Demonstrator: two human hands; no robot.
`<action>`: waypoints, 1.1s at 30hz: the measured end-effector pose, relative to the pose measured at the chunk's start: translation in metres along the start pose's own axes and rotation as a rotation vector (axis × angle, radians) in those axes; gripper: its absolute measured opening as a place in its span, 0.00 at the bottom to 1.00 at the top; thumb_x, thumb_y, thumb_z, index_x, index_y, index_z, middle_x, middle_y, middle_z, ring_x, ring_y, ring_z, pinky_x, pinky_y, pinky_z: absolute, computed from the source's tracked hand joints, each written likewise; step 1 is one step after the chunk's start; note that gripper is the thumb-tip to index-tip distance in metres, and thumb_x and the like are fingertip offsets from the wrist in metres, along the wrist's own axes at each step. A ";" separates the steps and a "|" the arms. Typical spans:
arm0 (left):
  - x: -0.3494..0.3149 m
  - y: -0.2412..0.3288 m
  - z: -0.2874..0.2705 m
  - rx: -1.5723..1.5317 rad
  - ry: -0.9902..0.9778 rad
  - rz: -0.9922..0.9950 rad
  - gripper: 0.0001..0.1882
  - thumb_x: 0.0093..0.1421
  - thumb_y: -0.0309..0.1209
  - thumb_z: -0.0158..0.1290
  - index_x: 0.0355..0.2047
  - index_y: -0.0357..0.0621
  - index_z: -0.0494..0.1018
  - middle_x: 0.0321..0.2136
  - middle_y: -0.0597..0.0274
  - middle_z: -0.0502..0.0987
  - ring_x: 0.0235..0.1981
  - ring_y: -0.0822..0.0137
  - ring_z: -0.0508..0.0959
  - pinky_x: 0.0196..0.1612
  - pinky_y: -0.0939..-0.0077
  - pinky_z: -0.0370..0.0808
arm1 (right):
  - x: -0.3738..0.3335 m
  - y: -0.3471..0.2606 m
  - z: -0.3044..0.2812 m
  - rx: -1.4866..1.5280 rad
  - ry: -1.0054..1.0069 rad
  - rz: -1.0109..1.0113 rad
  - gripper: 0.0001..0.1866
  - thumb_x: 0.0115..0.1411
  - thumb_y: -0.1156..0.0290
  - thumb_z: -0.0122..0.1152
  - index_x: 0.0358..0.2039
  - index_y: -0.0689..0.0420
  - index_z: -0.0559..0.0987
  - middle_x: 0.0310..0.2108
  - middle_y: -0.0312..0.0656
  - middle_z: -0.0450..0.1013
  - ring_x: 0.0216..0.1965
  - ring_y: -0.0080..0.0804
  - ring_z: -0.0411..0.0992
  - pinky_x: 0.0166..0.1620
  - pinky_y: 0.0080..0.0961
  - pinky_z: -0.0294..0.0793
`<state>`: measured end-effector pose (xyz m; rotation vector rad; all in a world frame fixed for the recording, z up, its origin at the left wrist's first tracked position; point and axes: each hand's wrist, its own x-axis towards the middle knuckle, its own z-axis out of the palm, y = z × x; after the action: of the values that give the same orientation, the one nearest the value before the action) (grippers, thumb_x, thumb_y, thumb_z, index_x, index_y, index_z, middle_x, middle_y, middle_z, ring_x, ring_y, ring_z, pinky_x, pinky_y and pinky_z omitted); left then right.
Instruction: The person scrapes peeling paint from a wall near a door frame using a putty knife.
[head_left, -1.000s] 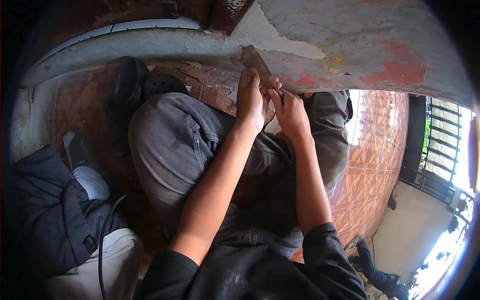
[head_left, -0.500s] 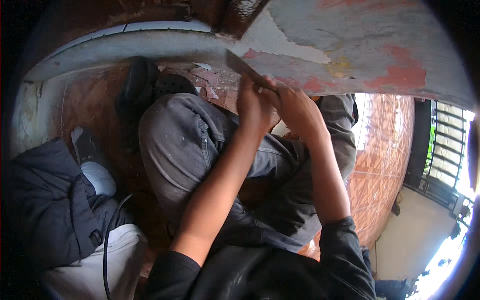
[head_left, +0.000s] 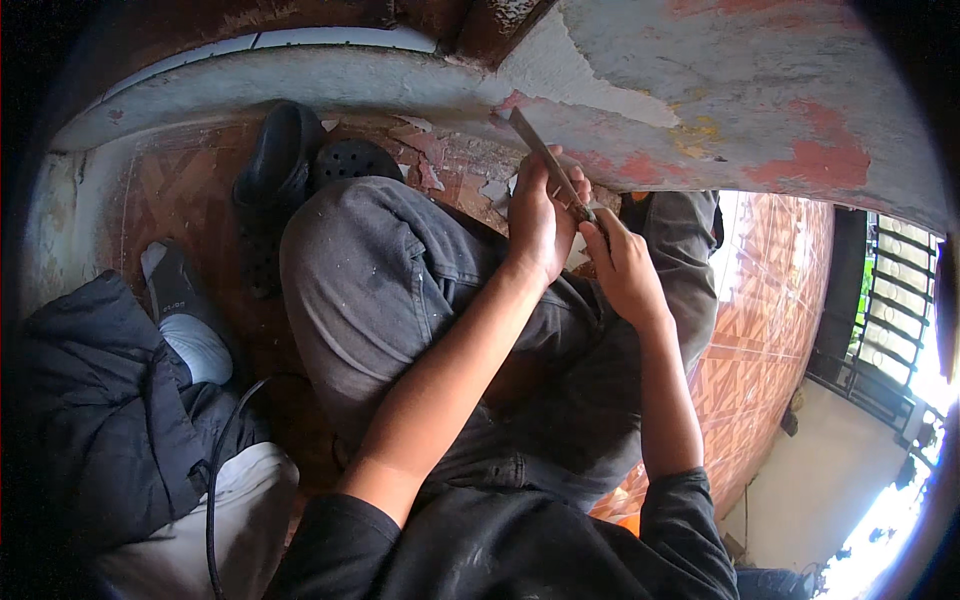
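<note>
A flat-bladed scraper [head_left: 535, 138] slants up and leftward from my two hands, its tip just in front of the peeling wall [head_left: 730, 120]. My left hand [head_left: 540, 225] is closed around its middle, with the fingers curled behind the blade's lower part. Lower down and to the right, my right hand [head_left: 628, 265] grips the handle end, thumb lying along it. Much of the handle is hidden by the fingers. The wall shows grey, white, red and yellow paint layers.
Paint flakes [head_left: 430, 175] litter the tiled floor beyond my bent knee [head_left: 350, 240]. Dark clogs [head_left: 280, 155] lie beside the knee. Another person's dark trousers [head_left: 100, 400] and grey sock [head_left: 175, 285] are at left, near a black cable [head_left: 212, 500]. A metal gate [head_left: 893, 300] stands far right.
The scraper has swung to a steeper slant and its tip has moved right. My left hand has moved right and turned palm upward; my right hand has dropped lower on the handle.
</note>
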<state>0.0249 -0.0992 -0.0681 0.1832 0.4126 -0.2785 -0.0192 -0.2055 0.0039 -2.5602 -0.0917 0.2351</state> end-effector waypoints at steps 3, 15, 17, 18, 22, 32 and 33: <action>-0.004 0.005 0.004 0.054 0.065 0.000 0.22 0.67 0.44 0.44 0.55 0.45 0.62 0.41 0.55 0.70 0.45 0.61 0.70 0.52 0.65 0.66 | 0.004 -0.014 -0.004 0.002 -0.002 -0.013 0.16 0.65 0.66 0.51 0.52 0.57 0.70 0.28 0.58 0.74 0.33 0.59 0.73 0.34 0.47 0.70; -0.004 0.014 0.004 0.141 0.152 0.115 0.34 0.68 0.53 0.38 0.64 0.43 0.50 0.60 0.52 0.62 0.57 0.59 0.66 0.60 0.63 0.62 | 0.044 -0.034 0.026 -0.246 -0.045 -0.205 0.31 0.58 0.75 0.48 0.63 0.39 0.63 0.43 0.55 0.74 0.37 0.56 0.75 0.36 0.48 0.74; -0.004 0.018 0.003 0.138 0.201 0.121 0.34 0.67 0.54 0.39 0.64 0.43 0.52 0.58 0.53 0.65 0.53 0.60 0.69 0.58 0.65 0.65 | 0.046 -0.035 0.026 -0.223 -0.050 -0.211 0.30 0.59 0.74 0.48 0.63 0.40 0.63 0.39 0.56 0.75 0.36 0.57 0.75 0.35 0.49 0.73; -0.007 0.017 0.008 0.168 0.243 0.141 0.33 0.67 0.54 0.39 0.63 0.43 0.54 0.53 0.54 0.68 0.51 0.61 0.70 0.57 0.65 0.67 | 0.047 -0.036 0.026 -0.196 -0.055 -0.227 0.29 0.60 0.73 0.47 0.63 0.41 0.62 0.36 0.57 0.75 0.34 0.58 0.75 0.34 0.50 0.73; -0.004 0.005 0.004 0.117 0.242 0.202 0.32 0.66 0.56 0.40 0.57 0.41 0.61 0.49 0.53 0.70 0.50 0.62 0.70 0.53 0.68 0.69 | 0.030 -0.019 0.019 -0.138 -0.057 -0.103 0.22 0.65 0.68 0.48 0.60 0.50 0.63 0.29 0.59 0.75 0.33 0.60 0.73 0.32 0.51 0.71; -0.011 0.026 0.028 0.858 0.165 0.458 0.20 0.70 0.45 0.39 0.37 0.36 0.64 0.34 0.55 0.68 0.38 0.66 0.65 0.48 0.70 0.63 | -0.007 0.000 0.064 0.342 0.060 0.158 0.17 0.68 0.62 0.46 0.38 0.66 0.70 0.28 0.62 0.69 0.33 0.64 0.67 0.37 0.39 0.68; -0.012 0.033 0.032 0.857 0.142 0.478 0.19 0.69 0.44 0.40 0.38 0.36 0.64 0.33 0.55 0.68 0.38 0.67 0.65 0.48 0.70 0.63 | 0.000 -0.001 0.068 0.349 0.059 0.147 0.17 0.68 0.61 0.45 0.38 0.66 0.70 0.28 0.62 0.69 0.33 0.65 0.67 0.37 0.39 0.68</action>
<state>0.0365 -0.0732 -0.0303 1.1301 0.3562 0.0476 -0.0313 -0.1692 -0.0517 -2.2247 0.1480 0.2105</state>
